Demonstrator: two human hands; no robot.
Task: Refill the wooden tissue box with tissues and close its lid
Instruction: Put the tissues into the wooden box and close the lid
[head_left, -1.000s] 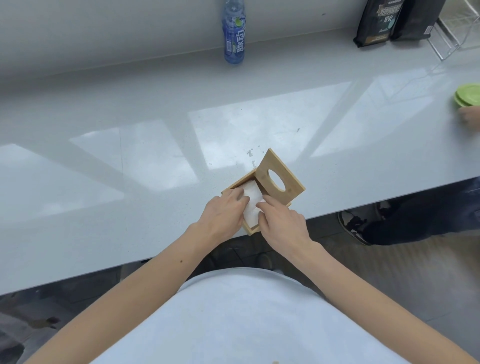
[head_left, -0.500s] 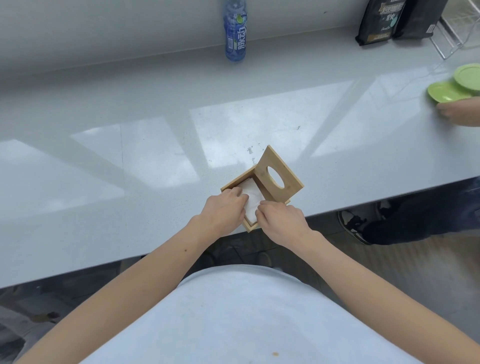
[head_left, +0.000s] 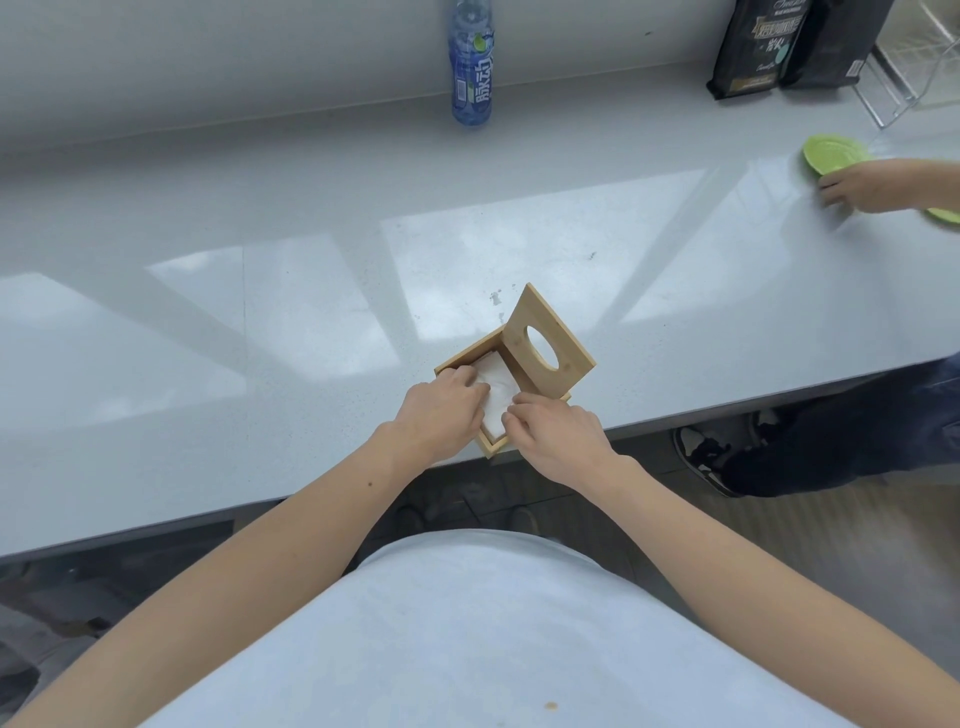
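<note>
A square wooden tissue box (head_left: 470, 357) sits at the near edge of the grey counter (head_left: 260, 312). Its lid (head_left: 545, 345), with an oval hole, stands raised on the box's right side. White tissues (head_left: 496, 395) lie inside the box. My left hand (head_left: 441, 413) presses its fingertips onto the tissues from the left. My right hand (head_left: 556, 436) presses on them from the near right, fingers curled. Both hands hide the box's near part.
A blue water bottle (head_left: 471, 67) stands at the counter's back. Black bags (head_left: 779, 41) and a clear rack (head_left: 914, 78) are at the back right. Another person's hand (head_left: 872, 184) rests on green plates (head_left: 836, 153) at the far right; their legs (head_left: 831, 431) are under the counter.
My hands stay on the tissues, pushing them slightly further into the box. The other person's hand has reached farther in over the green plates at the right.
</note>
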